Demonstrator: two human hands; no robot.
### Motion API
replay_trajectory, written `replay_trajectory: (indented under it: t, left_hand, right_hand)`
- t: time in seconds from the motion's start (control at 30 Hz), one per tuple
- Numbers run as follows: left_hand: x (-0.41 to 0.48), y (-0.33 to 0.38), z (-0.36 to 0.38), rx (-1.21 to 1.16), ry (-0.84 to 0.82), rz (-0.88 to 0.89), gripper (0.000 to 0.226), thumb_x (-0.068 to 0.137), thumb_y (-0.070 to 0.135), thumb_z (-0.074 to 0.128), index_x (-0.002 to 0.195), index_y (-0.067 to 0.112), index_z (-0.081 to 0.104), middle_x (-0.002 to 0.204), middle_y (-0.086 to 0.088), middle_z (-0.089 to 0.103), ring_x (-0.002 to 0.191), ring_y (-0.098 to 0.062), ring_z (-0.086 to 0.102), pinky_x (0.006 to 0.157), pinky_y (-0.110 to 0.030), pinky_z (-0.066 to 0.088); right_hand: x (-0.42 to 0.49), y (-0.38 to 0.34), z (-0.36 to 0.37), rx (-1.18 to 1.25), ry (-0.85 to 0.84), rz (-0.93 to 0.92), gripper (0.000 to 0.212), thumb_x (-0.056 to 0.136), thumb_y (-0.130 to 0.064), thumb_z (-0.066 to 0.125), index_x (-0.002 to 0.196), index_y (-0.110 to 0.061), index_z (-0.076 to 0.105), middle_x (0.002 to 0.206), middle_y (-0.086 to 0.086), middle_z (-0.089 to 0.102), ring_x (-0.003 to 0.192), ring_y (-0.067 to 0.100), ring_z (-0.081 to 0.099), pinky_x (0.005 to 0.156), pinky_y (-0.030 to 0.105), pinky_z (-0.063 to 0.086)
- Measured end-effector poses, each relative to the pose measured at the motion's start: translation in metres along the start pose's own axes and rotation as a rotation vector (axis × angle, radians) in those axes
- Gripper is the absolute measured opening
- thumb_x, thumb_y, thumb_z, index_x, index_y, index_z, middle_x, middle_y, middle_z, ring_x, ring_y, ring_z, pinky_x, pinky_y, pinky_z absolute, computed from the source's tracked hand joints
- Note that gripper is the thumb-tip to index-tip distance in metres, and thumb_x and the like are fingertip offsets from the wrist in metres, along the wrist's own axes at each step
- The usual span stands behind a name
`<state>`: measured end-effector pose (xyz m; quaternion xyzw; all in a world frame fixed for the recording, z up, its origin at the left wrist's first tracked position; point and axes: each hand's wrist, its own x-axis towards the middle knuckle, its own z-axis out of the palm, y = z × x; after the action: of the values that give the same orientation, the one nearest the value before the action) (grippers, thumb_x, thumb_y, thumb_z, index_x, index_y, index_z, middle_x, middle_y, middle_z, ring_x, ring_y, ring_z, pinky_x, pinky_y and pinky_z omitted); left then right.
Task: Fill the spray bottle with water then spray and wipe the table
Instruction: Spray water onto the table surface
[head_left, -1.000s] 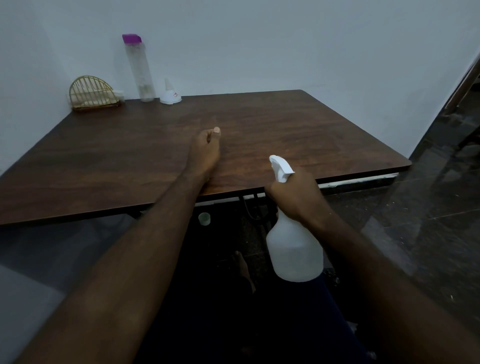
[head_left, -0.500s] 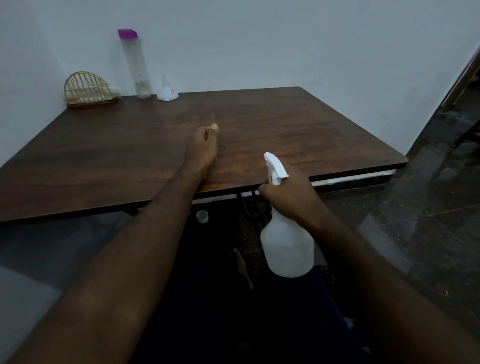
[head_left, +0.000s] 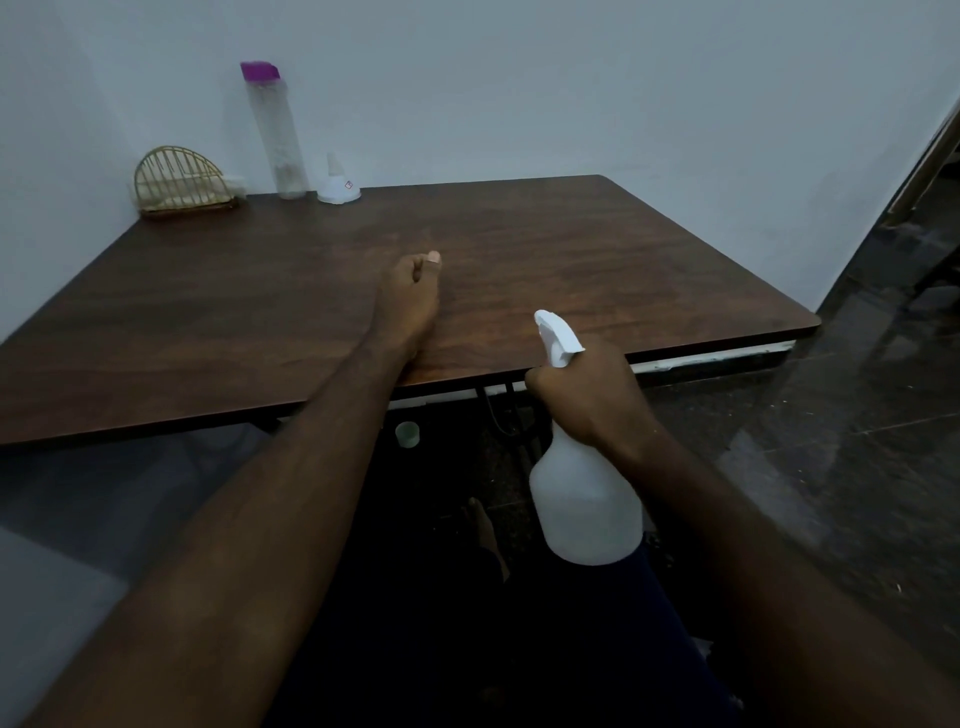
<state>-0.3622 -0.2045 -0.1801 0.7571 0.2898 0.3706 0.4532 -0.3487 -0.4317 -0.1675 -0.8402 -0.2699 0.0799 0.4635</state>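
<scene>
Viewing from the head camera, the only view:
Spray bottle: white translucent plastic, held off the near edge of the worktop, at about 5 o'clock in the frame; nozzle aimed toward 11 o'clock over the wood.
Right-hand grip: fingers curled round the bottle neck just under the trigger head; trigger finger hidden.
Left-hand grip: fingers curled together with the thumb tip up, resting on the worktop near centre; whether it holds anything cannot be told.
Fill level: cannot tell through the cloudy wall.
Handling, judged: if filled, bottom-heavy and prone to swing; thin walls flex under squeeze; slippery when wet.
Hold point, judged: the neck, as now, which bears the weight and leaves the trigger reachable.
Wiping cloth: none visible.
Far edge, 11 o'clock: tall bottle with purple cap, white funnel, wire holder.
</scene>
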Motion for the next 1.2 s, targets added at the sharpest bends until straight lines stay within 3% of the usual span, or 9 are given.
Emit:
replay_trajectory:
  t: [0.23,0.33,0.43,0.47,0.57,0.73,0.9,1.2]
  left_hand:
    - [0.0016,-0.0028,0.0002,-0.002,-0.016,-0.007,0.031,0.100,0.042,0.044,0.100,0.019,0.064,0.080,0.010,0.059,0.077,-0.007,0.055,0.066,-0.023,0.041]
    - [0.0039,-0.0047,-0.0005,-0.009,-0.007,-0.011,0.033,0.099,0.044,0.044,0.101,0.018,0.065,0.081,0.009,0.059,0.079,-0.009,0.056,0.068,-0.025,0.042]
    - [0.0039,-0.0043,0.0001,-0.004,-0.013,-0.015,0.035,0.099,0.043,0.044,0.103,0.016,0.065,0.082,0.008,0.059,0.081,-0.010,0.056,0.069,-0.026,0.042]
    - [0.0035,-0.0038,0.0007,-0.009,-0.012,-0.015,0.034,0.099,0.043,0.045,0.103,0.016,0.065,0.082,0.008,0.060,0.081,-0.010,0.057,0.069,-0.026,0.043]
    - [0.0032,-0.0038,0.0007,-0.012,-0.006,-0.014,0.034,0.099,0.042,0.046,0.104,0.015,0.066,0.084,0.006,0.061,0.082,-0.010,0.057,0.072,-0.026,0.043]
    - [0.0023,-0.0026,-0.0004,-0.009,-0.008,-0.013,0.035,0.099,0.042,0.045,0.108,0.015,0.066,0.087,0.005,0.062,0.082,-0.010,0.057,0.076,-0.027,0.045]
    - [0.0003,-0.0008,0.0003,-0.005,0.003,-0.005,0.027,0.100,0.040,0.046,0.096,0.019,0.062,0.077,0.008,0.058,0.077,-0.010,0.056,0.069,-0.025,0.041]
    - [0.0011,-0.0023,0.0003,0.003,-0.007,-0.006,0.034,0.100,0.042,0.044,0.107,0.016,0.065,0.090,0.003,0.063,0.083,-0.012,0.057,0.078,-0.030,0.047]
  right_hand:
    - [0.0014,0.0035,0.0035,0.010,-0.038,-0.032,0.023,0.072,-0.009,0.061,0.063,-0.013,0.040,0.059,-0.001,0.045,0.056,0.015,0.044,0.054,0.032,0.037]
    - [0.0019,0.0050,0.0043,0.001,-0.001,-0.011,0.013,0.071,-0.010,0.061,0.069,-0.004,0.051,0.062,0.004,0.051,0.057,0.018,0.048,0.055,0.033,0.040]
    - [0.0031,0.0055,0.0004,0.091,-0.037,-0.012,0.015,0.074,-0.010,0.062,0.083,0.002,0.058,0.071,0.008,0.056,0.062,0.017,0.052,0.058,0.033,0.044]
    - [0.0030,0.0047,-0.0003,0.094,-0.058,-0.029,0.007,0.075,-0.010,0.062,0.078,-0.005,0.058,0.069,0.004,0.055,0.061,0.014,0.051,0.057,0.031,0.043]
    - [0.0018,0.0019,0.0034,0.043,-0.045,-0.066,0.023,0.074,-0.010,0.063,0.065,-0.021,0.045,0.062,-0.005,0.049,0.057,0.012,0.046,0.054,0.027,0.038]
    - [0.0020,0.0037,0.0048,0.023,-0.025,0.028,0.022,0.071,-0.008,0.061,0.062,-0.011,0.041,0.056,0.000,0.043,0.054,0.016,0.042,0.053,0.031,0.035]
    - [0.0013,0.0056,0.0026,0.068,-0.076,-0.030,0.030,0.073,-0.006,0.062,0.062,-0.016,0.036,0.056,-0.004,0.041,0.052,0.012,0.041,0.051,0.027,0.035]
    - [-0.0013,0.0096,0.0009,0.038,0.005,0.008,0.020,0.070,-0.005,0.060,0.064,-0.006,0.041,0.059,0.004,0.042,0.054,0.016,0.038,0.050,0.030,0.032]
